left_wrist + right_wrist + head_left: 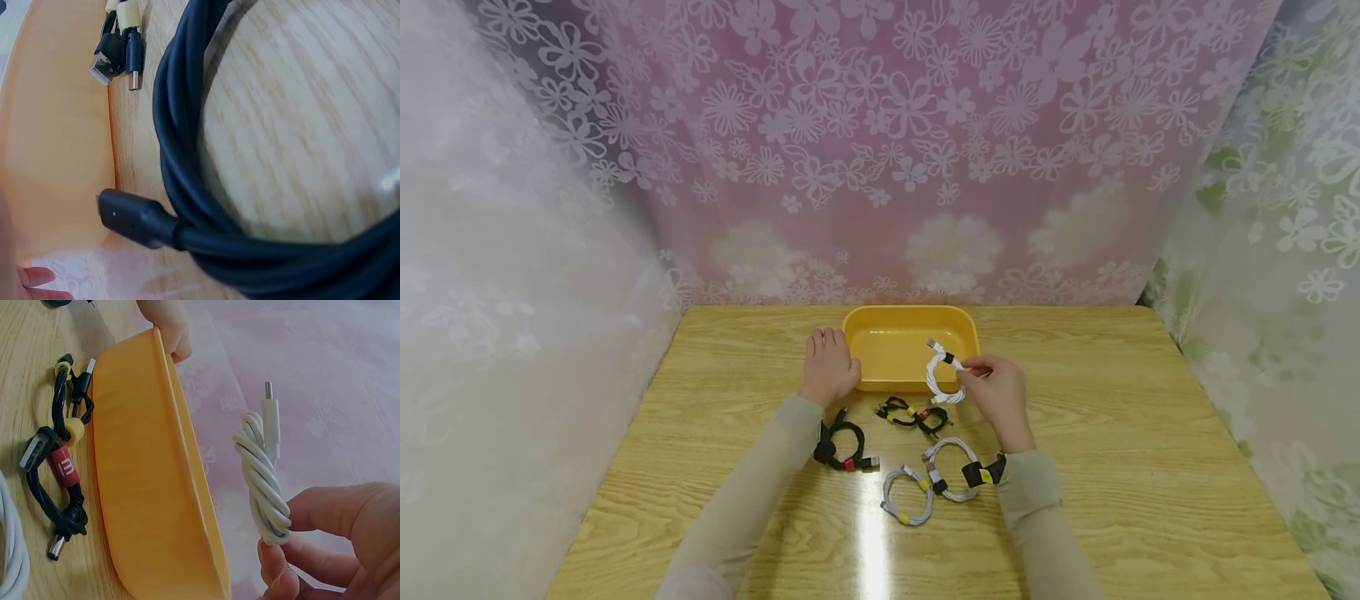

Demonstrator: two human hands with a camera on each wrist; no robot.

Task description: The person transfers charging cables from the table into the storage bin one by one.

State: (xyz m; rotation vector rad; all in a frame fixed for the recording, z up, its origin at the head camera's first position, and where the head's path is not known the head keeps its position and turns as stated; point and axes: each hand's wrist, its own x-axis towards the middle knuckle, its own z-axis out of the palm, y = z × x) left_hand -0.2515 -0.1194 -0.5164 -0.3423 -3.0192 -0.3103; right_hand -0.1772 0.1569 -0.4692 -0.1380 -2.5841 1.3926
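Observation:
A coiled white charging cable (945, 379) with a black tie hangs from my right hand (998, 392), pinched between thumb and fingers over the front right of the yellow bin (887, 386). In the right wrist view, the plug of the white cable (262, 475) points up beside the bin's rim. My left hand (830, 367) grips the bin's left edge, thumb over the rim. Near the left wrist lies a coiled black cable (847, 442) with a red tie. It fills much of the left wrist view, its black connector (131, 215) toward the bin.
Just in front of the bin lie small black cables (917, 415) with yellow and red bands. Closer to me, a coiled white cable with yellow ties (887, 492) sits beside another white coil (951, 442). The wooden table (1150, 467) meets a pink floral curtain (880, 167) behind.

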